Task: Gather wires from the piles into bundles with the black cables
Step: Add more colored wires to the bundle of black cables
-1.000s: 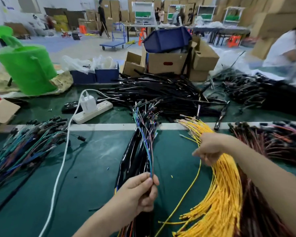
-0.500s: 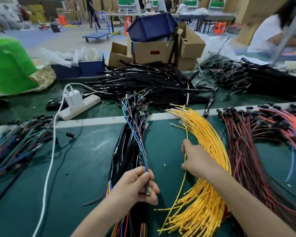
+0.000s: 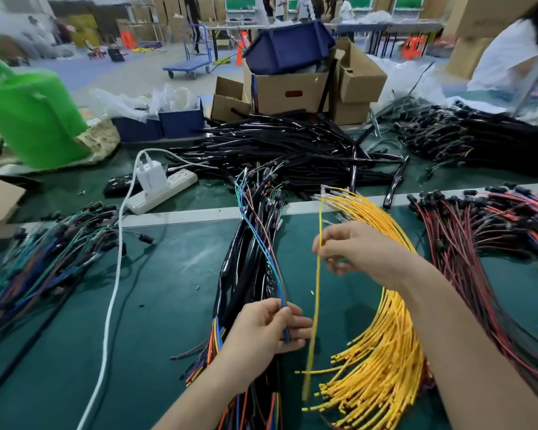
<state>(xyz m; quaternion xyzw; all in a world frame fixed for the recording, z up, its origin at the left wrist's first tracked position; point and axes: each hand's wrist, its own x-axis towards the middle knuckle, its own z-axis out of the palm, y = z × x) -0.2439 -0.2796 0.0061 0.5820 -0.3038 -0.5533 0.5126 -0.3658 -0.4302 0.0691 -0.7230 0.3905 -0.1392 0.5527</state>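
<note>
Now the right hand [image 3: 351, 252] pinches one yellow wire [image 3: 316, 305]; the left hand [image 3: 264, 327] grips thin coloured wires [image 3: 274, 268].

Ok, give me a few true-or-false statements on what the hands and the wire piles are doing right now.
1. The right hand pinches a single thin yellow wire beside the loose pile of yellow wires. True.
2. The left hand holds nothing. False: it grips a few thin blue, green and brown wires over the bundle of glossy black cables.
3. The pile of red and black wires lies left of the yellow pile. False: it lies to its right.
4. A white charger block sits in the white power strip. True.
</note>
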